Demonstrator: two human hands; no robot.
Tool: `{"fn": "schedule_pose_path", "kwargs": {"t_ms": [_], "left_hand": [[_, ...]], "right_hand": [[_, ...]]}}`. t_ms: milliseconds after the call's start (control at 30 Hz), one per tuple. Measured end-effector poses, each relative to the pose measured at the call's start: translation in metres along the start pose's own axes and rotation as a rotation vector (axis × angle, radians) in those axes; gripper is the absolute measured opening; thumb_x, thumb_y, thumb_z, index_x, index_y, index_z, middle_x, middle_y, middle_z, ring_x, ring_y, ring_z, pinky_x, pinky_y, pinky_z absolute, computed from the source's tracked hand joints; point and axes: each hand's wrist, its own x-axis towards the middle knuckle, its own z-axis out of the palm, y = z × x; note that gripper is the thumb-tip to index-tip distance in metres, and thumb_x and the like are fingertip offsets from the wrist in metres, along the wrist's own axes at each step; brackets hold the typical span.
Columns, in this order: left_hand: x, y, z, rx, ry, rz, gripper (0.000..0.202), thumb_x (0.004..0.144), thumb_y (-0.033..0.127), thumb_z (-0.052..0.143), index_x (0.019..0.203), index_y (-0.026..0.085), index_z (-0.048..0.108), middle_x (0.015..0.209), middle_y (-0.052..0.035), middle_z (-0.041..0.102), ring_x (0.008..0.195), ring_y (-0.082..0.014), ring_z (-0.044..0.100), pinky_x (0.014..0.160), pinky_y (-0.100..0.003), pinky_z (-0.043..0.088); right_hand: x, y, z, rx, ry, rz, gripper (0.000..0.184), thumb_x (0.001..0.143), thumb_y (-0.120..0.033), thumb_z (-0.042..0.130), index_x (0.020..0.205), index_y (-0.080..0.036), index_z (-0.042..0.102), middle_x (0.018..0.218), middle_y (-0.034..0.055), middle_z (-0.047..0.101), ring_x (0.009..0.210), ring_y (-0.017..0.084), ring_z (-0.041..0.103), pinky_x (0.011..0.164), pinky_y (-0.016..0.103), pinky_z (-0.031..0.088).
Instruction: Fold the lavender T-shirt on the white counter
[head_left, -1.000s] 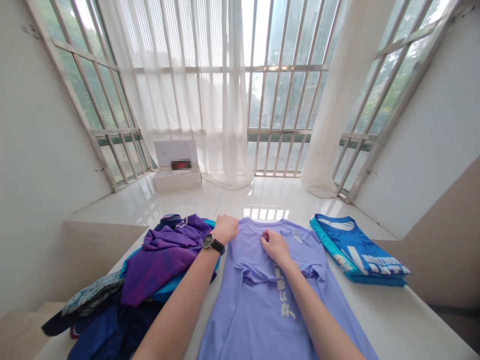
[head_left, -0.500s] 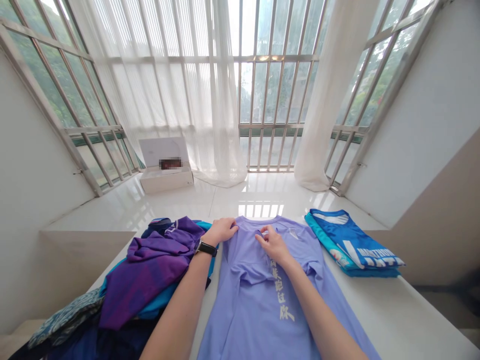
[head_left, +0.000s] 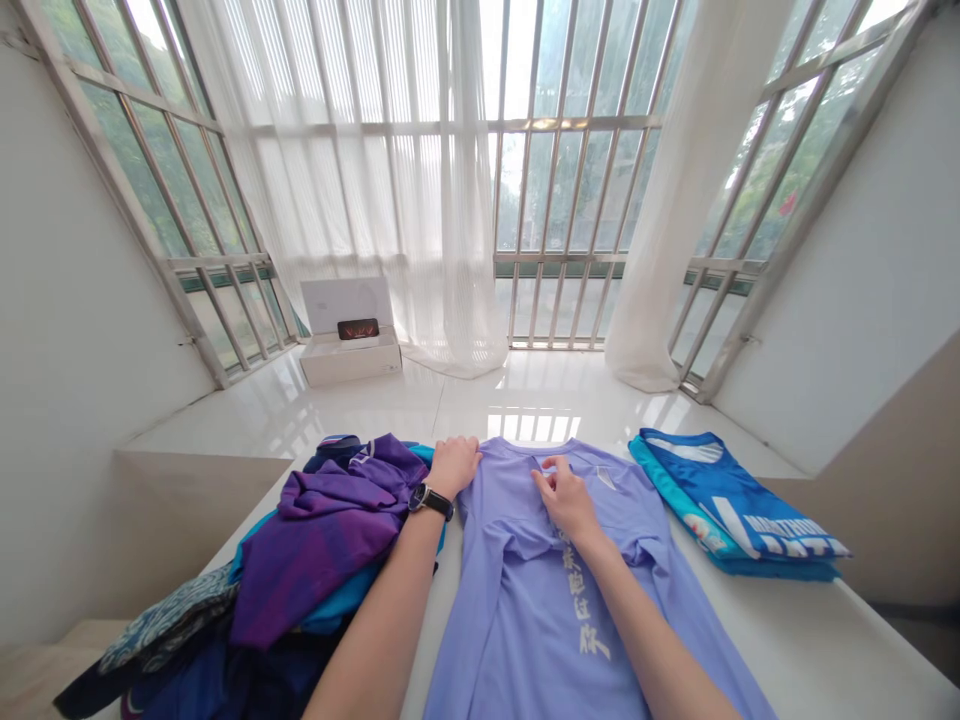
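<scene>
A lavender long-sleeved shirt [head_left: 517,600] lies spread out in front of me, its neckline away from me and white characters running down its front. My left hand [head_left: 456,466], with a black-strapped watch [head_left: 431,500] on the wrist, is closed on the shirt's left shoulder edge. My right hand [head_left: 564,494] pinches a small fold of the fabric on the upper chest, below the collar. Wrinkles cross the shirt under both forearms.
On the left is a loose heap of purple, blue and dark clothes [head_left: 315,560]. Folded blue and teal shirts [head_left: 739,500] are stacked on the right. Farther back, an open white box [head_left: 352,362] with a phone [head_left: 358,329] stands on the sill by curtains [head_left: 461,230] and a barred window.
The whole view has shifted, so everything appears slightly farther right. Both hands keep nearly the same places and grips on the shirt.
</scene>
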Motion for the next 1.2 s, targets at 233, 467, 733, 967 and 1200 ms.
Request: {"fn": "schedule_pose_path", "kwargs": {"t_ms": [233,467,733,967,1200], "left_hand": [[0.002,-0.004,0.009,0.013,-0.010,0.002,0.027,0.100,0.032,0.042,0.113,0.017,0.061,0.112,-0.0151,0.067,0.108,-0.0298,0.062,0.092,-0.043,0.044],[0.000,-0.003,0.010,-0.003,0.010,0.000,0.023,0.098,0.028,0.046,0.110,0.015,0.061,0.109,-0.0160,0.067,0.107,-0.0316,0.061,0.092,-0.045,0.044],[-0.002,0.024,-0.006,-0.097,-0.002,0.201,0.028,0.093,0.029,0.055,0.117,0.017,0.061,0.118,-0.0122,0.063,0.109,-0.0257,0.060,0.094,-0.034,0.046],[-0.019,0.060,0.010,-0.135,-0.057,0.328,0.051,0.096,0.043,0.049,0.134,0.009,0.053,0.139,-0.0209,0.053,0.131,-0.0335,0.046,0.109,-0.045,0.038],[-0.029,0.074,0.036,-0.220,-0.160,0.305,0.079,0.098,0.061,0.025,0.155,0.007,0.020,0.163,-0.0194,0.017,0.150,-0.0375,0.010,0.119,-0.058,0.011]], "right_hand": [[-0.002,-0.004,-0.006,-0.077,-0.116,-0.046,0.011,0.084,-0.030,0.055,0.092,-0.026,0.048,0.066,-0.0047,0.065,0.068,0.017,0.062,0.061,0.026,0.035],[-0.003,-0.007,-0.009,-0.149,-0.140,-0.055,0.006,0.087,-0.029,0.054,0.089,-0.025,0.050,0.065,-0.0039,0.066,0.067,0.016,0.063,0.060,0.024,0.036],[-0.005,-0.026,-0.043,-0.323,-0.023,-0.087,0.022,0.094,-0.037,0.046,0.108,-0.024,0.056,0.098,0.0045,0.071,0.092,0.020,0.065,0.072,0.029,0.042],[-0.008,0.014,-0.073,-0.487,-0.099,-0.073,0.038,0.092,-0.034,0.048,0.122,-0.014,0.062,0.131,0.0160,0.062,0.125,0.027,0.054,0.105,0.037,0.039],[-0.025,0.044,-0.044,-0.596,-0.200,-0.047,0.068,0.097,-0.050,0.035,0.151,-0.009,0.034,0.159,0.0150,0.034,0.148,0.029,0.026,0.119,0.044,0.024]]}}
